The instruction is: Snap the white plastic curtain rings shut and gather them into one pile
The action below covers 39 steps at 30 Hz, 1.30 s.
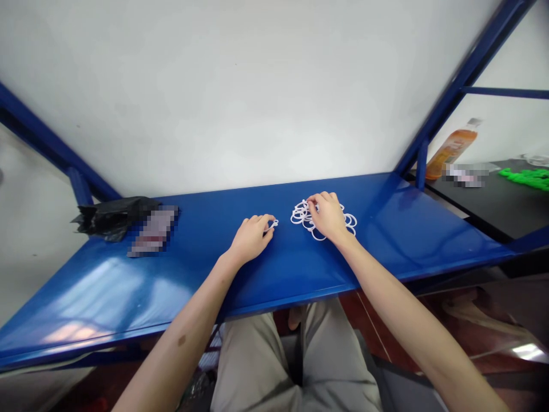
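My left hand [251, 237] rests low over the blue table [278, 274], its thumb and index finger pinching a thin white ring [275, 222] with a small knob on it. Part of that ring is hidden by the fingers. To the right lies a loose pile of similar white rings [298, 216], some overlapping. My right hand [329, 217] is over this pile and covers its middle. Its thumb and fingers are closed together among the rings; what sits between the fingertips, if anything, is hidden.
A black plastic bag [107, 216] and a blurred-out flat item [154, 232] lie at the left. Blue frame bars [454, 97] flank the table before a white wall [257, 97]. On a dark surface at right stand an orange drink bottle [453, 150] and bright green pieces [525, 178].
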### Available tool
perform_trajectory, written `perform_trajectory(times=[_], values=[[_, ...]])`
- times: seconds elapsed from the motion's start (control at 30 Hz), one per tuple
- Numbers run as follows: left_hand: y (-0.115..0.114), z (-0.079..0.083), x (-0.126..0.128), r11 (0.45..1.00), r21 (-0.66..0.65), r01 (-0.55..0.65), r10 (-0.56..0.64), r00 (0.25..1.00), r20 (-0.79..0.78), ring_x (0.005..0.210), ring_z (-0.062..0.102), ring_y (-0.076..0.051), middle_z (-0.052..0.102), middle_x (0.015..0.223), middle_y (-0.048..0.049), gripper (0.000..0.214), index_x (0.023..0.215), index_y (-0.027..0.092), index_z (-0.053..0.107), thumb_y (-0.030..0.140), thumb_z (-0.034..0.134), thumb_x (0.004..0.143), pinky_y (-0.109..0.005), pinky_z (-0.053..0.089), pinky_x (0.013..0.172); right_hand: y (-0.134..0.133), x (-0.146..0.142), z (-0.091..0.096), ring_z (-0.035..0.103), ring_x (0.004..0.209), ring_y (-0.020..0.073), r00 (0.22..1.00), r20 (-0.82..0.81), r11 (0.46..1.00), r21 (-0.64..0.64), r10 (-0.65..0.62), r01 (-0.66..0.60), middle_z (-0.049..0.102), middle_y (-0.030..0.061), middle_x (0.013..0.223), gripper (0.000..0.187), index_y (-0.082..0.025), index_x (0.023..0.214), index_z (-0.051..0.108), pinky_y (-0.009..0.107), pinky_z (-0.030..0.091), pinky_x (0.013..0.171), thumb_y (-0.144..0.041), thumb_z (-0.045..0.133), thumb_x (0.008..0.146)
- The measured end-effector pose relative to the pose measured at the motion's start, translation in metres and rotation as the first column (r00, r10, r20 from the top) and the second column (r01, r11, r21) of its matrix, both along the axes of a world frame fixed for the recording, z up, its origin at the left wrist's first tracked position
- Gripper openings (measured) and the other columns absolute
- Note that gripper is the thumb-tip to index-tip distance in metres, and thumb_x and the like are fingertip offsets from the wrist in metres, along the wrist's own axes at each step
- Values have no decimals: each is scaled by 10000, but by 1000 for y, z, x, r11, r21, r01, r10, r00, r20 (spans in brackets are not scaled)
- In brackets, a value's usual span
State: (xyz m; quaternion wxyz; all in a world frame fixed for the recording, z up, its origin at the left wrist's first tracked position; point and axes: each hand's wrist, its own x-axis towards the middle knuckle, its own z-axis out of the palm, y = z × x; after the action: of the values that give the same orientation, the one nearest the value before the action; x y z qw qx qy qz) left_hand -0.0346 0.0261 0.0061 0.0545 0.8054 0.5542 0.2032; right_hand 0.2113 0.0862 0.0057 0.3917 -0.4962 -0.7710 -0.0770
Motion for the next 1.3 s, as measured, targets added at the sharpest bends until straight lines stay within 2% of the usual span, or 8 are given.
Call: perform_trajectory(times=[0.2,0.3,0.47,0.63,0.83,0.9,1.07,1.3], values=[[-1,1,2,1000,15,-17,15,994,107,897,654,-246,716,982,-80,330,1233,228,645,270,476,952,-381,479,861,-3,-4,2,527,913,301,999,-33,999,-14,38,-38,682,118,911,252,-199,965,694,472,467,834,-231,446,999],[-1,4,4,999,-39,7,5,956,293,795,655,-203,713,895,-44,317,1204,232,652,280,470,949,-337,498,797,-7,-8,4,534,925,295,996,-46,997,-13,79,-80,689,111,928,241,-204,979,691,462,466,852,-233,453,1005],[-1,3,11,964,-206,170,18,729,684,654,605,-132,657,804,1,314,1176,216,627,385,482,955,-268,502,660,-21,-21,10,549,931,271,972,-13,972,-20,236,-236,712,101,985,245,-191,1026,673,432,468,876,-258,438,1033],[-2,2,15,962,-186,200,12,651,759,594,550,-109,564,672,35,281,1047,195,634,440,555,936,-247,465,605,-36,-36,12,593,909,240,899,17,895,-105,438,-434,712,78,959,205,-199,1066,648,409,484,867,-332,498,1026],[-1,6,13,940,-184,288,79,340,937,645,607,-111,635,801,0,382,1053,184,614,511,667,863,-282,526,676,-40,-40,8,679,872,213,877,-207,857,-204,434,-473,722,51,929,266,-202,1217,561,369,533,819,-304,574,972],[-1,6,13,939,-180,294,89,299,950,677,636,-125,668,846,-20,417,1070,180,613,523,685,846,-309,552,719,-41,-41,6,694,863,204,859,-258,841,-213,442,-497,731,50,952,269,-209,1237,534,355,541,800,-297,546,982],[-2,3,18,949,-185,254,57,442,895,683,678,-149,700,837,-29,408,1114,175,646,503,653,872,-318,578,705,-42,-44,1,708,875,206,877,-241,854,-227,416,-468,741,70,1029,192,-221,1182,552,330,533,759,-299,468,1028],[-7,0,20,997,-76,20,49,603,796,624,630,-127,750,827,-18,244,970,213,767,384,614,888,-273,538,649,-39,-45,-5,681,894,210,879,-175,879,-110,442,-464,732,74,978,188,-224,1060,629,340,524,802,-251,445,1034]])
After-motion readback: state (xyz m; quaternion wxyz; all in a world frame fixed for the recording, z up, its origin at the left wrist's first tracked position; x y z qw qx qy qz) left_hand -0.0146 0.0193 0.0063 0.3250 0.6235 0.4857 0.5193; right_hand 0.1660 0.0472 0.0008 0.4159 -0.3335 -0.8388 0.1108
